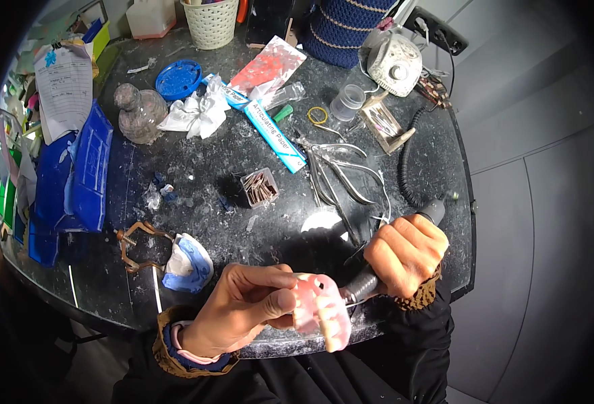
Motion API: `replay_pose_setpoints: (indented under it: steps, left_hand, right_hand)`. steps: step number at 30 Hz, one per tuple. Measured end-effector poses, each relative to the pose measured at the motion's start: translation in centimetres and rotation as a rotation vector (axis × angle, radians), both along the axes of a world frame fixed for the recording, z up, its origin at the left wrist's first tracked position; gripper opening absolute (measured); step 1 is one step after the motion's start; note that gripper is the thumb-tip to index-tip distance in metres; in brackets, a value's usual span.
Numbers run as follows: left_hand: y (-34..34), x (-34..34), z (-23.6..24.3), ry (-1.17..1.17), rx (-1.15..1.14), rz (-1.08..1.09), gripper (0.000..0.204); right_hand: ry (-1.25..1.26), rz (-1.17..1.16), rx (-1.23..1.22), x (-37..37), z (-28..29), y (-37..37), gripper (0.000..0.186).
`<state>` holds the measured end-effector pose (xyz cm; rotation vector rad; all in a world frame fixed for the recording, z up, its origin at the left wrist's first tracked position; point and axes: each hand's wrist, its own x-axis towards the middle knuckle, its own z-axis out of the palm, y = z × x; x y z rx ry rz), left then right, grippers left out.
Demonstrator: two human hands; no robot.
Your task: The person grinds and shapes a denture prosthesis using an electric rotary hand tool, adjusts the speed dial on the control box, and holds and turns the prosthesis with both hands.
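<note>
My left hand [236, 310] holds a pink denture [320, 310] with cream teeth, thumb and fingers on its left side. My right hand [404, 256] is wrapped around a black handpiece [363, 286], whose front end is at the denture's right side, near the desk's front edge; whether they touch is unclear. To the left of my hands, a white dental cast [188, 266] with a blue area lies beside a rusty metal articulator frame [138, 239]. Several metal pliers and tools [330, 175] lie beyond my right hand, and a small box of thin strips [260, 188] sits beyond my left.
The dark desk [223, 161] holds blue-and-white boxes [270, 131], crumpled tissue [192, 118], a glass vessel [142, 118], a clear cup [347, 101] and a white control unit [391, 64]. Blue trays [74, 175] line the left. A coiled cord [404, 168] runs along the right side.
</note>
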<state>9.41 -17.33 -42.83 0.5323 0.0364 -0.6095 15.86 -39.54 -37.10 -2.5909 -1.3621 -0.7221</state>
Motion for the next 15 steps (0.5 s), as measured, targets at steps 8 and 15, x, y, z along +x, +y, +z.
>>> replay_pose_setpoints:
  steps: [8,15]
  left_hand:
    - [-0.1,-0.1,0.4,-0.032,0.046,0.035,0.024]
    - [-0.3,0.0,0.9,0.001,0.045,0.037,0.024]
  right_hand:
    - [0.046,0.000,0.089,0.2,-0.7,0.4,0.030]
    - [0.041,-0.001,0.056,0.3,-0.6,0.4,0.061]
